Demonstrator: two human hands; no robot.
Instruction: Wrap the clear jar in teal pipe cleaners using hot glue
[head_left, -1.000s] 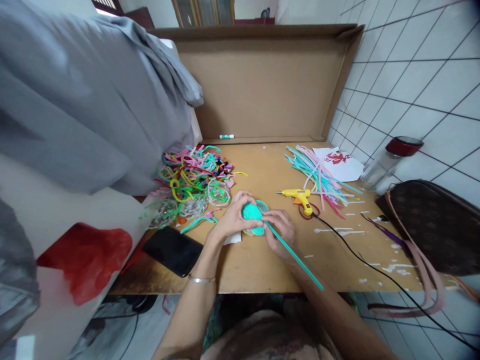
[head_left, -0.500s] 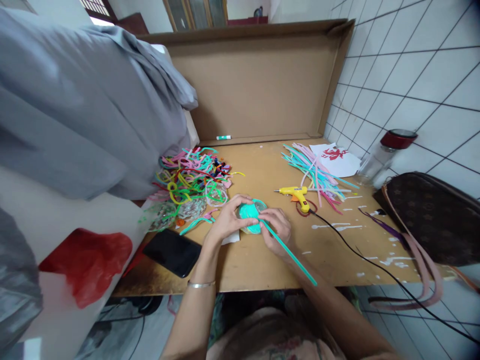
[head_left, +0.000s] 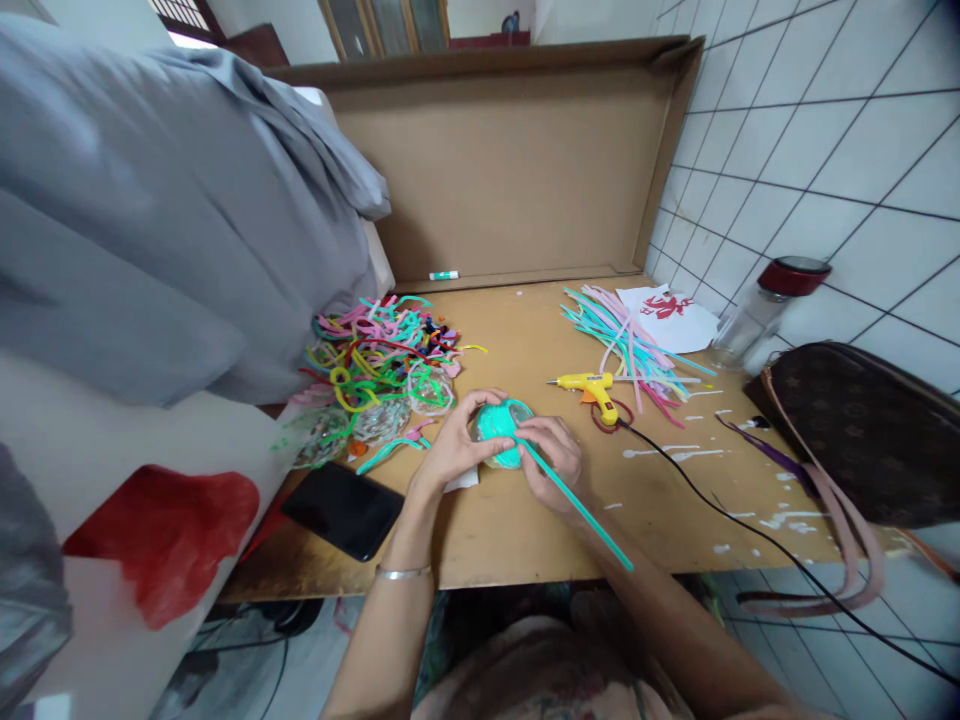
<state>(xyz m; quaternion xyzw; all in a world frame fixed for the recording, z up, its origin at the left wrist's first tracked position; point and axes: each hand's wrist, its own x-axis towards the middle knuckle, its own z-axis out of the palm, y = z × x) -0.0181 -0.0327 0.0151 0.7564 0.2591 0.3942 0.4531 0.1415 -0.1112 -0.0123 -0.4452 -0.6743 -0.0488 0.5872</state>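
Left hand: my left hand cups the teal wrapped ball from the left, fingers curled closed around its side, just as half a second ago.
Right hand: my right hand pinches the teal strip where it meets the ball; thumb and forefinger are closed on it, the other fingers loosely bent.
Change: very little; both hands have kept their grip and place at the centre of the frame, and the strip's free end still trails toward the lower right, past the table edge. The view itself has only drifted slightly.
Meaning: I judge the strip is still being laid around the ball, with a long tail left unwound.
Ball's place: centre of the frame, held just above the table, on or over a clear round piece I cannot make out well.
Nearby: yellow glue gun just right of my hands, its black cord running to the lower right; tangled coloured strips to the left; black phone at lower left; straight strips at upper right.
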